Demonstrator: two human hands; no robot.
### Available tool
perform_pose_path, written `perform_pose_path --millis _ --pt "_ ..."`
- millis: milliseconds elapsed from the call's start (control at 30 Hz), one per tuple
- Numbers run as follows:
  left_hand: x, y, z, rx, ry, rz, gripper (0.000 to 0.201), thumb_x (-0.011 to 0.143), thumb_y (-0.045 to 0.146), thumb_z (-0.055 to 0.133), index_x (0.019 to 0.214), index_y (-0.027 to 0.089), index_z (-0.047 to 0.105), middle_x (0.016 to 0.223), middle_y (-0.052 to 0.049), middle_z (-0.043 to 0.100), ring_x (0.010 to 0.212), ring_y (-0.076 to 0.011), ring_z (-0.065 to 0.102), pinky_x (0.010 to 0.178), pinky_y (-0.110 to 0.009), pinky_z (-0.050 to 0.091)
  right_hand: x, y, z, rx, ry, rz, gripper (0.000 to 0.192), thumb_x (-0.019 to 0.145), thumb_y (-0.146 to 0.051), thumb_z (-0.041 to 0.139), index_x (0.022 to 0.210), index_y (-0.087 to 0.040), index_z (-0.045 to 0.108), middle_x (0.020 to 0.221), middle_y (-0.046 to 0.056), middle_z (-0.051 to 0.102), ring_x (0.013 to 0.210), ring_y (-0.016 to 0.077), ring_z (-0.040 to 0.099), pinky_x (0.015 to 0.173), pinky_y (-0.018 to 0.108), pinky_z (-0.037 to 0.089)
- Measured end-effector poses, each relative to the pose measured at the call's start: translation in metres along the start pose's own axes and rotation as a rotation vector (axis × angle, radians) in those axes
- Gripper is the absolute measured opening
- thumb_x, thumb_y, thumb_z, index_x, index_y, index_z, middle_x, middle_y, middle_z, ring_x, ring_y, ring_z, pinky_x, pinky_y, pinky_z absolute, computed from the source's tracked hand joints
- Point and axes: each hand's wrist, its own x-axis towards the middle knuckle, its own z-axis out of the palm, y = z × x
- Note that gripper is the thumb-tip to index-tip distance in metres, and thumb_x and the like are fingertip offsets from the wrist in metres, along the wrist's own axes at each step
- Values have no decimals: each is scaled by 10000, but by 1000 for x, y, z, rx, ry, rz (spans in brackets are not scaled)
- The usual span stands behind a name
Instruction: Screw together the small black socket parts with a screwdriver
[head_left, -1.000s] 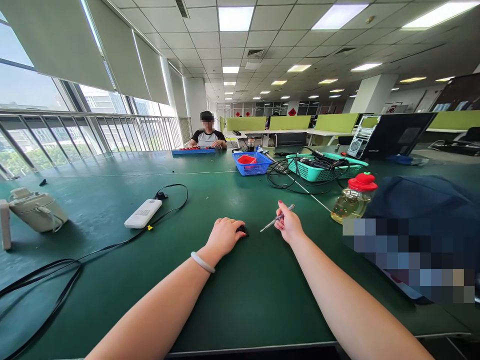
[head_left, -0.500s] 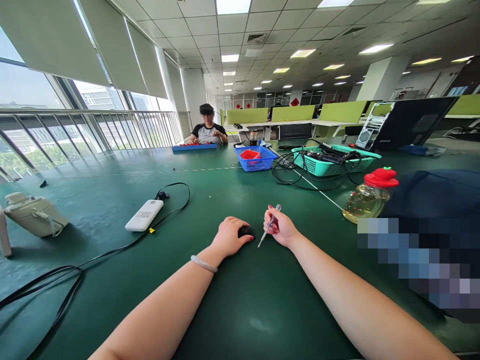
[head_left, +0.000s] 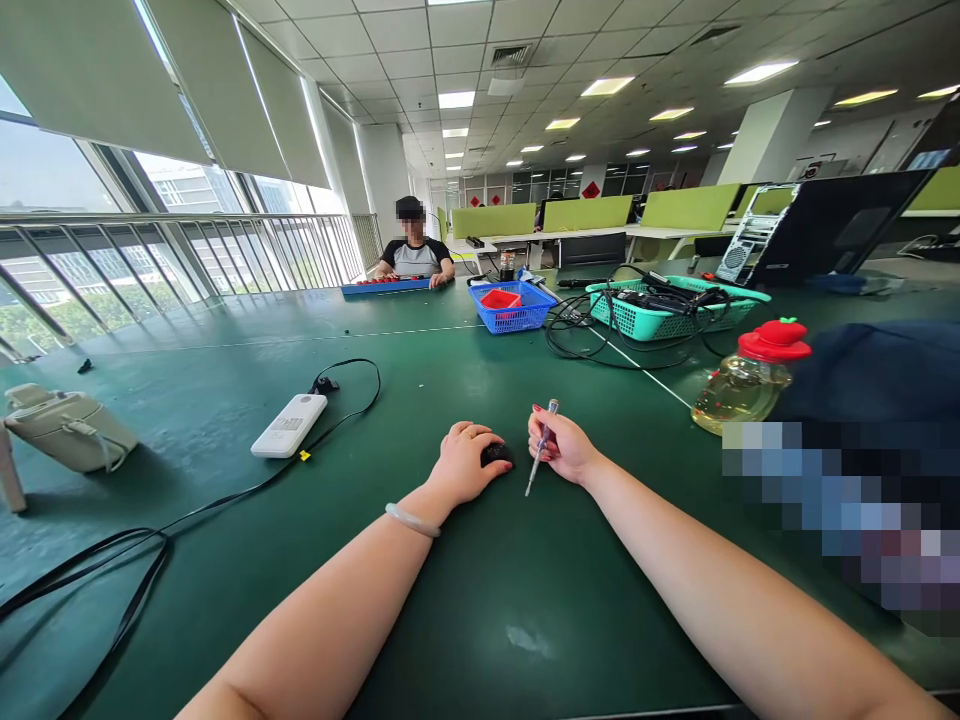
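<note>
My left hand [head_left: 466, 462], a pale bangle [head_left: 412, 521] on its wrist, is closed around a small black object [head_left: 495, 454] at the table's middle. The fingers hide part of it, and its kind cannot be made out. Just to the right, my right hand [head_left: 564, 447] grips a thin screwdriver [head_left: 537, 461] by its clear handle. Its metal tip points down and towards me, to the right of the black object and apart from it.
On the green table [head_left: 480, 620] lie a white power bank [head_left: 290, 425] with a black cable, a beige bag [head_left: 71, 430], a blue basket [head_left: 517, 318], a teal basket [head_left: 652, 325] of cables and a red-lidded bottle [head_left: 742, 390]. A person [head_left: 416, 255] sits opposite by a blue tray [head_left: 390, 288].
The screwdriver has turned slightly more upright, and its tip has moved a little to the right. Across the table, the person's raised hand has come down beside the blue tray.
</note>
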Motion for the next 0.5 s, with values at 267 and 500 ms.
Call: perform_pose_path --millis 267,500 --pt "1 -3 9 53 -25 14 392 889 466 635 1242 297 653 1360 -50 623 1376 -328 383 1151 -553 340 -2 -2 3 -4 14 -15 488 807 -524 715 527 -209 467 355 -88 267 354 65 249 380 205 296" --pt "1 -3 9 86 -48 11 461 905 497 599 1319 295 598 1414 -56 585 1424 -348 331 1158 -557 318 -3 -2 5 -9 35 -30 470 813 -498 709 517 -202 496 350 -90 258 356 63 235 385 201 301"
